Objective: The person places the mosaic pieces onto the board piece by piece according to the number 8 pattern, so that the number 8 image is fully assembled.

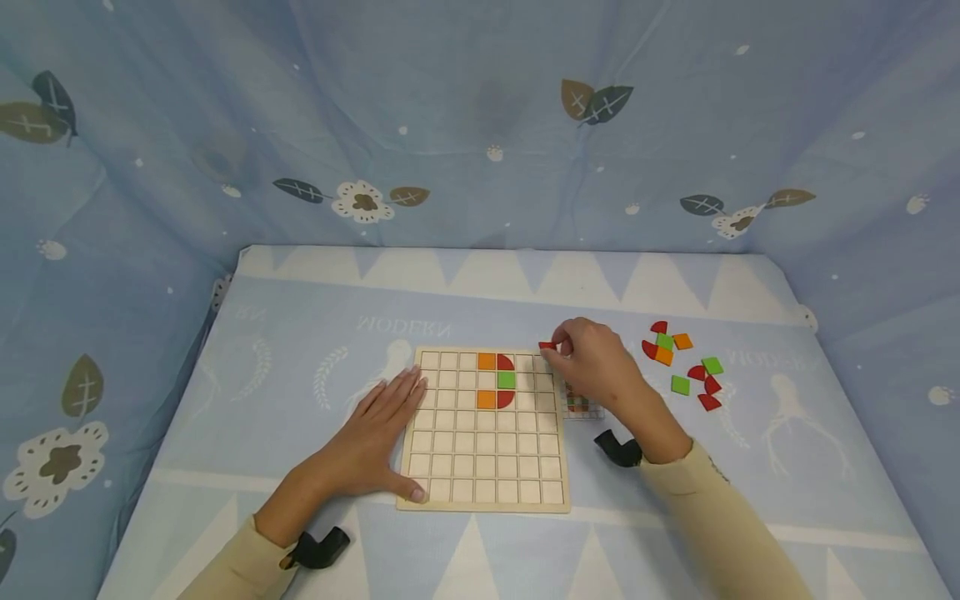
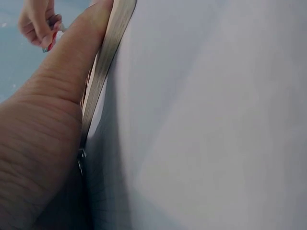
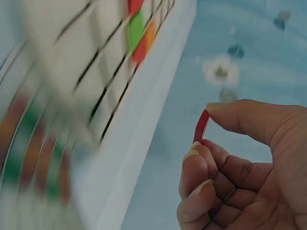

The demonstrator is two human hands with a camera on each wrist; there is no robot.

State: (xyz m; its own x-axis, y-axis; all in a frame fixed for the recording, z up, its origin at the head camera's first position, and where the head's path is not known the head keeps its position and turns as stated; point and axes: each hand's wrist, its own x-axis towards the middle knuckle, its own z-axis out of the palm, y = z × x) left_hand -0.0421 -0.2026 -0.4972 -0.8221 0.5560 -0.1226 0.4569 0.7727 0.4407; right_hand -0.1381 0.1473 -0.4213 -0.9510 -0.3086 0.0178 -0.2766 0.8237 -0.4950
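A square wooden grid board [image 1: 480, 467] lies on the table. Along its left edge rests my left hand [image 1: 375, 442], fingers straight and thumb on the lower left corner. In the upper rows sit an orange square tile [image 1: 487, 361], a red quarter-circle tile [image 1: 506, 362], a green square tile [image 1: 506, 380], and another orange and red pair below. My right hand [image 1: 596, 362], by the board's upper right corner, pinches a red tile [image 3: 201, 127] between thumb and finger. Partly hidden under that hand is a printed pattern card [image 1: 581, 410].
Right of the right hand are scattered loose tiles: red quarter-circles [image 1: 708, 402], green squares [image 1: 680, 385] and orange squares [image 1: 682, 341]. A patterned cloth covers the table [image 1: 262, 417], and blue curtains [image 1: 465, 100] hang behind it and at both sides.
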